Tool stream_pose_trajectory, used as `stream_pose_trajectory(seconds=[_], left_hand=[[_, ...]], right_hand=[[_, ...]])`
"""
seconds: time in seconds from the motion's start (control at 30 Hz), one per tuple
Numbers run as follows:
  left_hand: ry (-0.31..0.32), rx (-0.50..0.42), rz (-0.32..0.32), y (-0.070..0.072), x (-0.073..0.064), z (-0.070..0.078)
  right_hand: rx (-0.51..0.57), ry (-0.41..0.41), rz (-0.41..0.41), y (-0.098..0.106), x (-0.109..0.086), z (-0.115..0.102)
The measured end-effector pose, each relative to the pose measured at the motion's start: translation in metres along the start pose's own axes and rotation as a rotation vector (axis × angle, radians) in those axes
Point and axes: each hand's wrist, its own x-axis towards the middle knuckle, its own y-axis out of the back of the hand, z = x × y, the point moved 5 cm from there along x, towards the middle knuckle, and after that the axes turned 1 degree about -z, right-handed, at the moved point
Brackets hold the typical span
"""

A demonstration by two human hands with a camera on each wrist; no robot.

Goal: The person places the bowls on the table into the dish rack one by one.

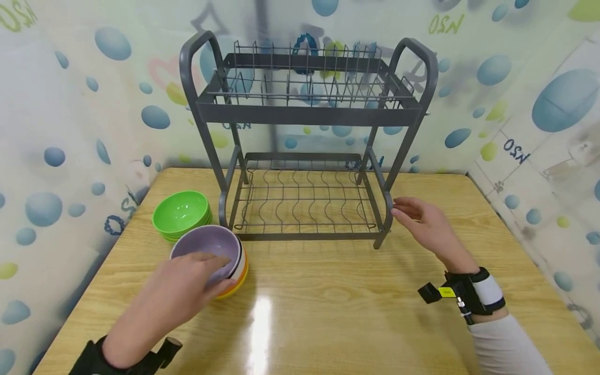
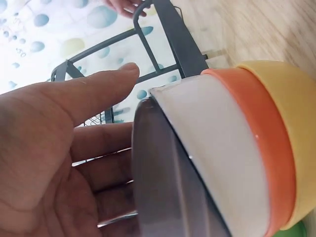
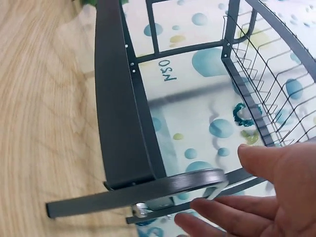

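My left hand (image 1: 187, 284) is over a stack of nested bowls, its fingers reaching into the top purple bowl (image 1: 208, 242). In the left wrist view the thumb stands apart from the rim of the purple bowl (image 2: 163, 182), which sits tilted in the white bowl (image 2: 217, 143). Below come an orange bowl (image 2: 261, 133) and a yellow bowl (image 2: 291, 123). My right hand (image 1: 428, 229) is beside the right end of a dark grey two-tier dish rack (image 1: 309, 115). Its fingers are extended and spread from the thumb, fingertips right at the curved side rail (image 3: 192, 181).
Several green bowls (image 1: 182, 212) stand nested at the table's left, behind the purple stack. The rack's lower wire shelf (image 1: 304, 200) is close above the wooden table (image 1: 328, 291). A wall covering with blue and green spots (image 1: 154, 117) surrounds the back and sides.
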Motion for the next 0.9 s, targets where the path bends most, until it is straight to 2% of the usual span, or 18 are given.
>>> stream_pose_trajectory(seconds=[0.13,0.3,0.53,0.9], left_hand=[[-0.012,-0.027,0.003,-0.003,-0.003,0.0],[-0.055,-0.035,0.002,-0.005,-0.005,0.001],[-0.08,-0.03,0.016,-0.008,-0.006,0.001],[-0.113,-0.066,0.102,-0.007,-0.005,-0.002]], right_hand=[[0.193,-0.01,-0.036,-0.008,0.003,0.011],[0.343,0.008,-0.038,-0.017,0.005,0.018],[0.395,-0.011,-0.017,-0.022,0.008,0.025],[0.433,-0.008,-0.033,-0.023,0.011,0.026]])
